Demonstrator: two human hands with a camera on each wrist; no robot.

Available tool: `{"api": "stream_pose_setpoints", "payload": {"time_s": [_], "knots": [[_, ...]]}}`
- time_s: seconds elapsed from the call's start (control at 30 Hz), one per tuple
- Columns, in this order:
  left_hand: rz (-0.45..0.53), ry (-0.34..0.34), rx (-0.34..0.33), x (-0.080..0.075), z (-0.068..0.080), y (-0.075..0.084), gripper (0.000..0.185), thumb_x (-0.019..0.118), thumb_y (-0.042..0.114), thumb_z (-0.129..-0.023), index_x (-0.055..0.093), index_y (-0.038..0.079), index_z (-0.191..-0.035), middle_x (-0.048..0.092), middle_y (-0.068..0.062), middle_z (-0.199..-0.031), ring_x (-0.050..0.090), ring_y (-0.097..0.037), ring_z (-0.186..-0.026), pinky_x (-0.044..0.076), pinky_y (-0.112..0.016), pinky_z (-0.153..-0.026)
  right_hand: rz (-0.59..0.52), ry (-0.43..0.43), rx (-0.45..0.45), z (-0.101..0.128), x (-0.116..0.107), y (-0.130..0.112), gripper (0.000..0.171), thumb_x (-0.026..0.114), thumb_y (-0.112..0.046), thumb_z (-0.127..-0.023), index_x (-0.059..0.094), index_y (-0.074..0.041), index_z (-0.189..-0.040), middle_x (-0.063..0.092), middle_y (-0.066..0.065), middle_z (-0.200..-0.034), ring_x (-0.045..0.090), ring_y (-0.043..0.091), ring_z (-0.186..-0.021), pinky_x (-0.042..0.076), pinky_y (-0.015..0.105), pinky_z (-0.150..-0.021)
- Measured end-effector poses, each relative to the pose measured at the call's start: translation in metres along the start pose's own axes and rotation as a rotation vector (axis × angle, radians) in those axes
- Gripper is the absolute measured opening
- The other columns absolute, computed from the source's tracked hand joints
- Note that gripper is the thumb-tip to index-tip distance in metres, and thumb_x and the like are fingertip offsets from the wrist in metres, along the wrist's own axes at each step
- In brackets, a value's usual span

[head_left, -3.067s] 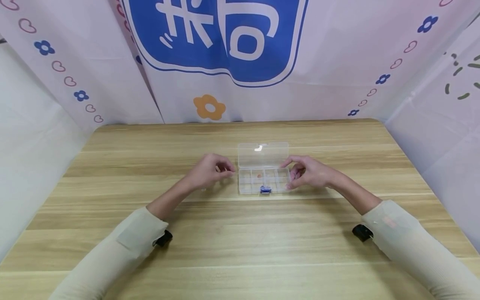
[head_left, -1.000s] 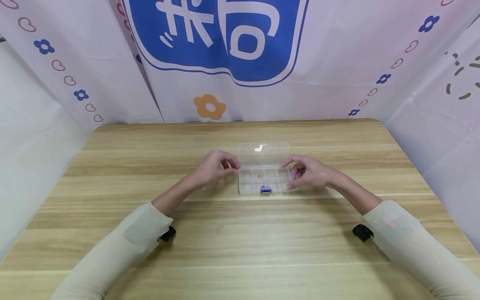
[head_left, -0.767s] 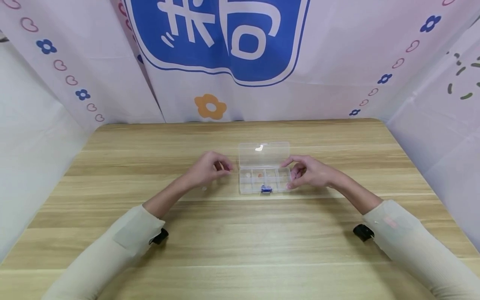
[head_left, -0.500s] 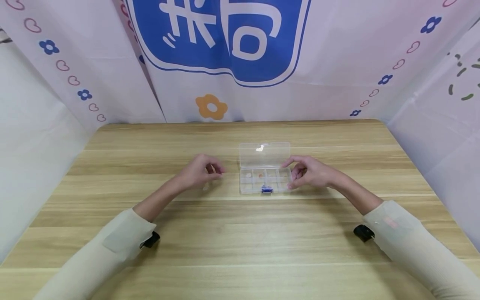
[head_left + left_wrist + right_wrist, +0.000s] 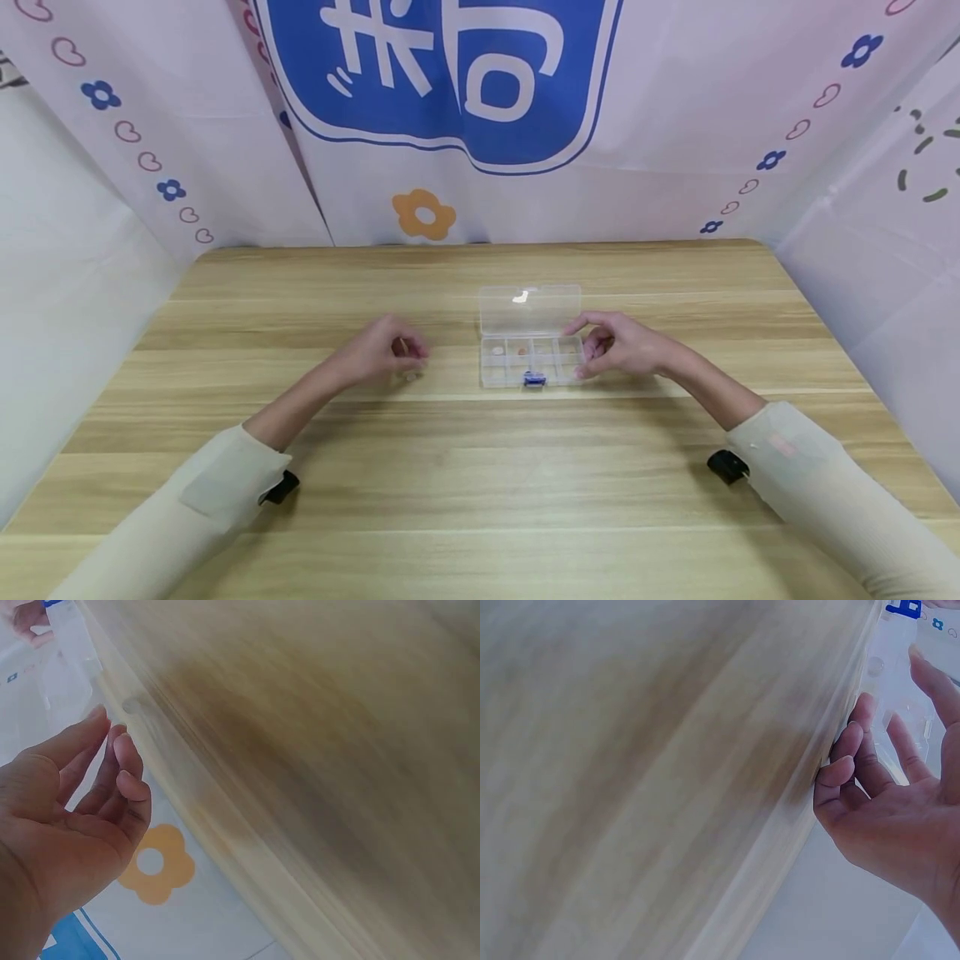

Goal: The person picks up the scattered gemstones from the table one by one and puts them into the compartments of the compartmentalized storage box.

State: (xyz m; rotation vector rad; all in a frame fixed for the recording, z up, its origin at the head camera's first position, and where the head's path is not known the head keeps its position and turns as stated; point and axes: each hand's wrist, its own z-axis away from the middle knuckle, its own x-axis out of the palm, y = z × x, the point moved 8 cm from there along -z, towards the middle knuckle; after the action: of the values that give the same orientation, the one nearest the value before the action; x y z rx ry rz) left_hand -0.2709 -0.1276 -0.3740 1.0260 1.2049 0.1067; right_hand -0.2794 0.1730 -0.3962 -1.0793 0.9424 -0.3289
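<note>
A clear plastic compartment box (image 5: 493,372) lies on the table with its lid (image 5: 529,310) folded back. My right hand (image 5: 624,343) grips the box's right end, thumb at the front corner and index finger near the hinge. In the back-left compartment sits a small whitish disc (image 5: 498,351); a small orange piece (image 5: 522,352) lies in the one beside it. My left hand (image 5: 378,350) is left of the box, its fingers loosely bent with nothing visible between them. Just below its fingertips a small clear piece (image 5: 410,377) rests on the table, its kind too small to tell.
A blue latch (image 5: 534,378) is on the box's front edge. The wooden table (image 5: 480,492) extends around the box. Behind it hangs a printed cloth (image 5: 652,192) with an orange flower. Black devices sit under both sleeves (image 5: 225,475).
My left hand has drawn back leftward from the box to near the small clear piece. A whitish disc now shows in the back-left compartment. My right hand stays at the box.
</note>
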Motion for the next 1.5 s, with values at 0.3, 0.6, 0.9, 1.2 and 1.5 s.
{"api": "stream_pose_setpoints", "payload": {"time_s": [0.3,0.6,0.9,1.2,1.5], "knots": [[0.007,-0.024,-0.049,-0.001,0.008,-0.008,0.007,0.081,-0.004,-0.085,0.074,-0.002,-0.086,0.071,-0.006,-0.080,0.063,-0.016,-0.071,0.053,-0.023,-0.063,0.006,-0.001,-0.013,0.001,0.001,-0.001,0.057,0.084,0.001,-0.083,0.056,0.008,-0.133,0.063,0.007,-0.081,0.057,0.017,-0.076,0.049,0.024,-0.070],[-0.005,-0.064,-0.065,0.003,0.009,-0.010,0.010,0.083,-0.003,-0.083,0.073,0.000,-0.082,0.071,-0.004,-0.079,0.062,-0.013,-0.070,0.053,-0.023,-0.060,0.002,0.001,0.002,0.000,0.000,-0.001,0.058,0.084,0.001,-0.083,0.056,0.008,-0.134,0.062,0.008,-0.081,0.055,0.017,-0.076,0.048,0.024,-0.070],[-0.056,-0.074,-0.060,0.005,0.009,-0.012,0.009,0.080,-0.004,-0.085,0.074,0.002,-0.082,0.071,-0.002,-0.080,0.062,-0.013,-0.072,0.053,-0.024,-0.064,0.015,0.005,0.004,0.001,0.000,-0.002,0.057,0.084,0.001,-0.083,0.057,0.007,-0.133,0.063,0.008,-0.082,0.056,0.018,-0.077,0.049,0.024,-0.071],[-0.081,-0.090,-0.080,0.004,0.010,-0.012,0.005,0.078,-0.001,-0.090,0.075,0.000,-0.086,0.072,-0.003,-0.082,0.063,-0.014,-0.075,0.054,-0.026,-0.067,0.021,0.011,0.017,0.000,-0.001,0.000,0.057,0.084,0.001,-0.083,0.058,0.006,-0.133,0.063,0.008,-0.082,0.057,0.020,-0.079,0.050,0.024,-0.072],[-0.054,-0.066,-0.082,0.002,0.007,-0.009,0.007,0.074,-0.003,-0.092,0.076,0.002,-0.087,0.071,-0.004,-0.082,0.063,-0.017,-0.076,0.054,-0.028,-0.070,0.024,0.011,0.019,0.000,-0.001,0.000,0.057,0.085,0.000,-0.083,0.058,0.006,-0.132,0.063,0.008,-0.082,0.057,0.021,-0.079,0.049,0.024,-0.072]]}}
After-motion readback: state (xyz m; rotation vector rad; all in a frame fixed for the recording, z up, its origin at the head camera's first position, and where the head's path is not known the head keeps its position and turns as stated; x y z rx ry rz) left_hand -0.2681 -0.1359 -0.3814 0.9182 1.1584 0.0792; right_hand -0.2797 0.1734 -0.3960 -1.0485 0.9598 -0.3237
